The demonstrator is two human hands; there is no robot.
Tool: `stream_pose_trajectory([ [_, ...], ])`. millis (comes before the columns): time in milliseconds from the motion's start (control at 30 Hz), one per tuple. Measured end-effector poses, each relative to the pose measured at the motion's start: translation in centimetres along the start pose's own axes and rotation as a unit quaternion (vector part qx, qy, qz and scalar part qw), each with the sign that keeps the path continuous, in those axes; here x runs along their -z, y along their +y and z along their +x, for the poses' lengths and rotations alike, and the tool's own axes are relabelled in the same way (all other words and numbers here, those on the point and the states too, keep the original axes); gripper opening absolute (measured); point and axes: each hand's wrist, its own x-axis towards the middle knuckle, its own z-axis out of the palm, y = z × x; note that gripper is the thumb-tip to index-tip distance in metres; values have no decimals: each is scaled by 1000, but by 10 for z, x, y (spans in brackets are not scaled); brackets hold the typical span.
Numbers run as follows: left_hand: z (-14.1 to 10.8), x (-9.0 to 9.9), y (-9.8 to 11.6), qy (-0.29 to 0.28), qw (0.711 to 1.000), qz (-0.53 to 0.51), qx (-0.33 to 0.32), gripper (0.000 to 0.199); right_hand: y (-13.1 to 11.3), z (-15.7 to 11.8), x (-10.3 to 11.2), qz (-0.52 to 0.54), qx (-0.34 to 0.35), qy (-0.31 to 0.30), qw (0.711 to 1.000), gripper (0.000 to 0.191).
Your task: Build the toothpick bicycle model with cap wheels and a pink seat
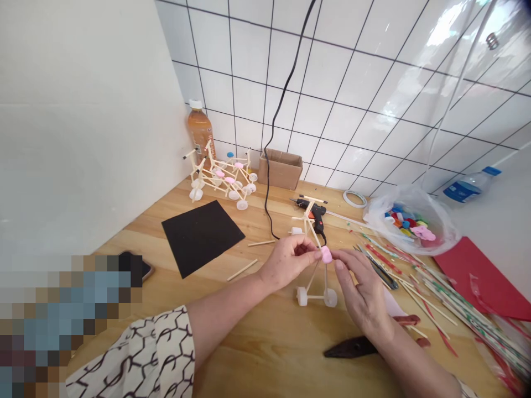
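Observation:
A small model tricycle [317, 298] made of pale wooden sticks stands on the table, with white round wheels and a soft pink seat [327, 254]. My left hand [290, 257] pinches the seat from the left, thumb and fingers closed at its edge. From the right, the fingertips of my right hand [363, 290] press against the same seat, the thumb just below the index finger. Rising behind the seat, the handlebar [313, 199] is a crosswise stick with dark ends. My left hand partly hides the frame's front.
Several finished stick tricycles [224, 177] stand by an orange drink bottle [200, 130]. Behind lie a glue gun [311, 210] and cardboard box [281, 168]. A black sheet [203, 237] lies left; dark pliers [352, 347], sticks [468, 309] and a bag of caps [410, 221] lie right.

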Motion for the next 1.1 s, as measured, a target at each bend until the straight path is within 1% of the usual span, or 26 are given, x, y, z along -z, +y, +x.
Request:
stream_pose_trajectory([
  [200, 3, -3, -3, -9, 999, -47, 26, 22, 1, -1, -2, 6, 2, 6, 1000, 20],
  [467, 7, -2, -10, -32, 995, -82, 48, 26, 0, -1, -2, 20, 4, -1, 1000, 16],
  [667, 6, -2, -7, -38, 992, -104, 55, 25, 1, -1, -1, 16, 3, 2, 1000, 18],
  [733, 5, -2, -4, -23, 995, -89, 32, 23, 2, -1, 0, 12, -2, 9, 1000, 18],
  [767, 3, -2, -3, -6, 998, -70, 9, 20, 2, 0, 0, 11, -5, 10, 1000, 19],
  [833, -1, -3, -2, 40, 997, 0, -59, 12, 2, 0, 0, 13, -13, 5, 1000, 20],
  [867, -4, -3, -2, 58, 992, 46, -101, 11, 2, 0, 0, 17, -16, 1, 1000, 20],
  [933, -10, -3, -2, 73, 970, 143, -182, 16, 0, 0, 0, 33, -23, -7, 999, 22],
  [967, -13, -3, -3, 67, 957, 182, -213, 19, 0, 0, 0, 43, -28, -12, 999, 22],
  [1033, -19, -4, -4, 57, 936, 241, -252, 24, -2, 0, 0, 62, -41, -20, 997, 23],
  [1100, -23, -5, -6, 54, 921, 278, -267, 26, -2, -1, 0, 75, -53, -27, 995, 24],
])
